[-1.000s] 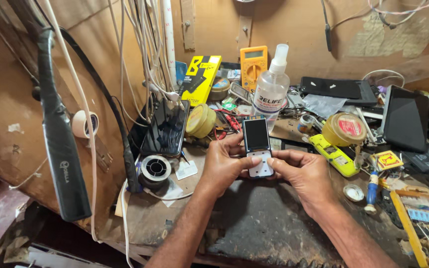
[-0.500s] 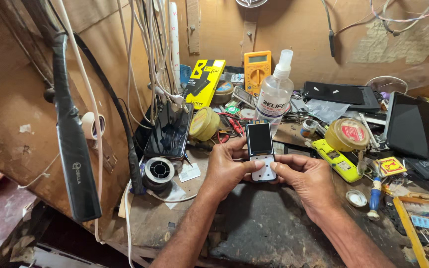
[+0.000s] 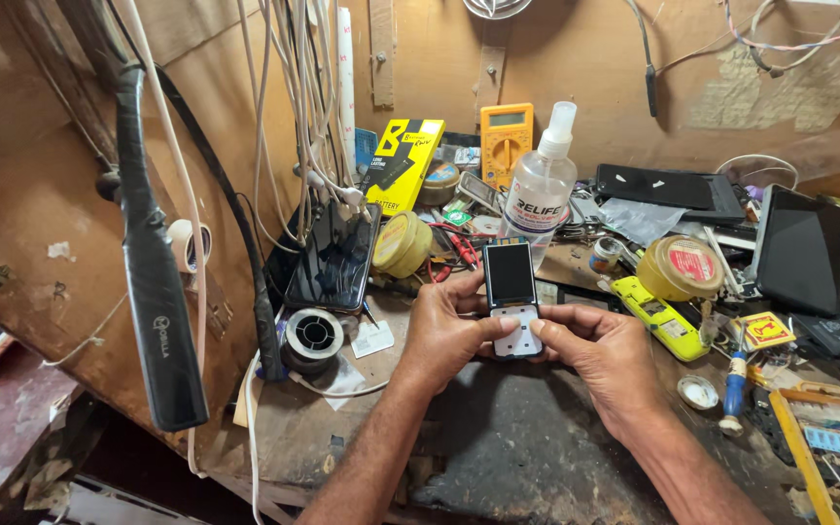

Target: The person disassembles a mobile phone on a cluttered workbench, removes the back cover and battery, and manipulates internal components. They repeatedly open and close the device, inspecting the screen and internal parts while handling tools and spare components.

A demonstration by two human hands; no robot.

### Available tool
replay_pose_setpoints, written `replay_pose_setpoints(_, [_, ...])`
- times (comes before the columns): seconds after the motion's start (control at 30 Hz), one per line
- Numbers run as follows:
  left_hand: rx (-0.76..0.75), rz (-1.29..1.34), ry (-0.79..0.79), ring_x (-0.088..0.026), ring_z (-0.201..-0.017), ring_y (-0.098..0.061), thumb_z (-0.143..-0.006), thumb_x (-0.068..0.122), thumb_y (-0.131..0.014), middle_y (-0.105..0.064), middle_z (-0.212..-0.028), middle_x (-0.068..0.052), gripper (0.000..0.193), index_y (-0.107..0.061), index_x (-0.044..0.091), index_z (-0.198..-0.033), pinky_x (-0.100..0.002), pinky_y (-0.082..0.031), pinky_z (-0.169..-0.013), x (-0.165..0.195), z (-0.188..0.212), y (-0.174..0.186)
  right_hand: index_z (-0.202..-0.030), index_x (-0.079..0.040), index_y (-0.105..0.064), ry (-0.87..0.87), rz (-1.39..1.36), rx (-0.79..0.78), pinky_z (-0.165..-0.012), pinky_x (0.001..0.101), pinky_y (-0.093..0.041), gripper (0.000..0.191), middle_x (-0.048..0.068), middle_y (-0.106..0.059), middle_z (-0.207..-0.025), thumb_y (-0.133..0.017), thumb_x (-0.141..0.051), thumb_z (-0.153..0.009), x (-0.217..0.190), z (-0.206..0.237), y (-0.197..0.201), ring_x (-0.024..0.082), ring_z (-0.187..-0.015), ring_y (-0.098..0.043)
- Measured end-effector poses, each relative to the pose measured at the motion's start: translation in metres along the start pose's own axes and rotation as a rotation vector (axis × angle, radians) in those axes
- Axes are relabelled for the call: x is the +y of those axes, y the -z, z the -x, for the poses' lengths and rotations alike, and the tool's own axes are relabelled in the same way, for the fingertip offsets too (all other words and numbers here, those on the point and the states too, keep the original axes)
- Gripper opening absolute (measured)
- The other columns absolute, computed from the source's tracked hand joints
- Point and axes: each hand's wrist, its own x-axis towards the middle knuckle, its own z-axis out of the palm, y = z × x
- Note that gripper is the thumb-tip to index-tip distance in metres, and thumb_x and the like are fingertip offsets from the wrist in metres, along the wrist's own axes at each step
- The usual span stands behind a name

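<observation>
A small keypad phone with a dark screen and pale keys stands upright between my hands over the workbench. My left hand grips its left side, thumb resting near the keypad. My right hand holds the lower right side, thumb pressed on the keys. Both hands are closed around the phone.
A clear spray bottle, orange multimeter, yellow battery box and yellow tin stand behind. A smartphone leans at left by a solder spool. A yellow handset, tape roll, tablet lie right. Cables and a black tool hang at left.
The view has shifted slightly; my hands still hold the phone in nearly the same place, with small thumb movement on the keypad.
</observation>
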Motion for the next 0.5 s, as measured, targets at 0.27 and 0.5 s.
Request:
replay_pose_setpoints(0.27, [0.012, -0.006, 0.0, -0.016, -0.085, -0.075, -0.075, -0.003, -0.079, -0.078, -0.104, -0.013, 0.056, -0.066, 0.001, -0.13, -0.033, -0.066, -0.064, 0.0001, 0.0013, -0.001, -0.11, 0.006, -0.076, -0.036, -0.025, 0.023, -0.068, 0.0286, -0.059, 0.027, 0.011, -0.079, -0.091, -0.075, -0.005, -0.085, 0.0018, -0.0014, 0.0001, 0.013, -0.072, -0.071])
replay_pose_setpoints(0.5, [-0.012, 0.001, -0.027, -0.016, -0.086, -0.075, -0.077, -0.003, -0.08, -0.078, -0.104, -0.014, 0.052, -0.068, -0.001, -0.127, -0.033, -0.067, -0.067, -0.0008, 0.0007, 0.0002, -0.109, 0.006, -0.077, -0.024, -0.032, 0.029, -0.067, 0.0292, -0.059, 0.026, 0.012, -0.079, -0.09, -0.076, -0.005, -0.085, 0.0037, -0.0024, -0.0002, 0.014, -0.071, -0.07])
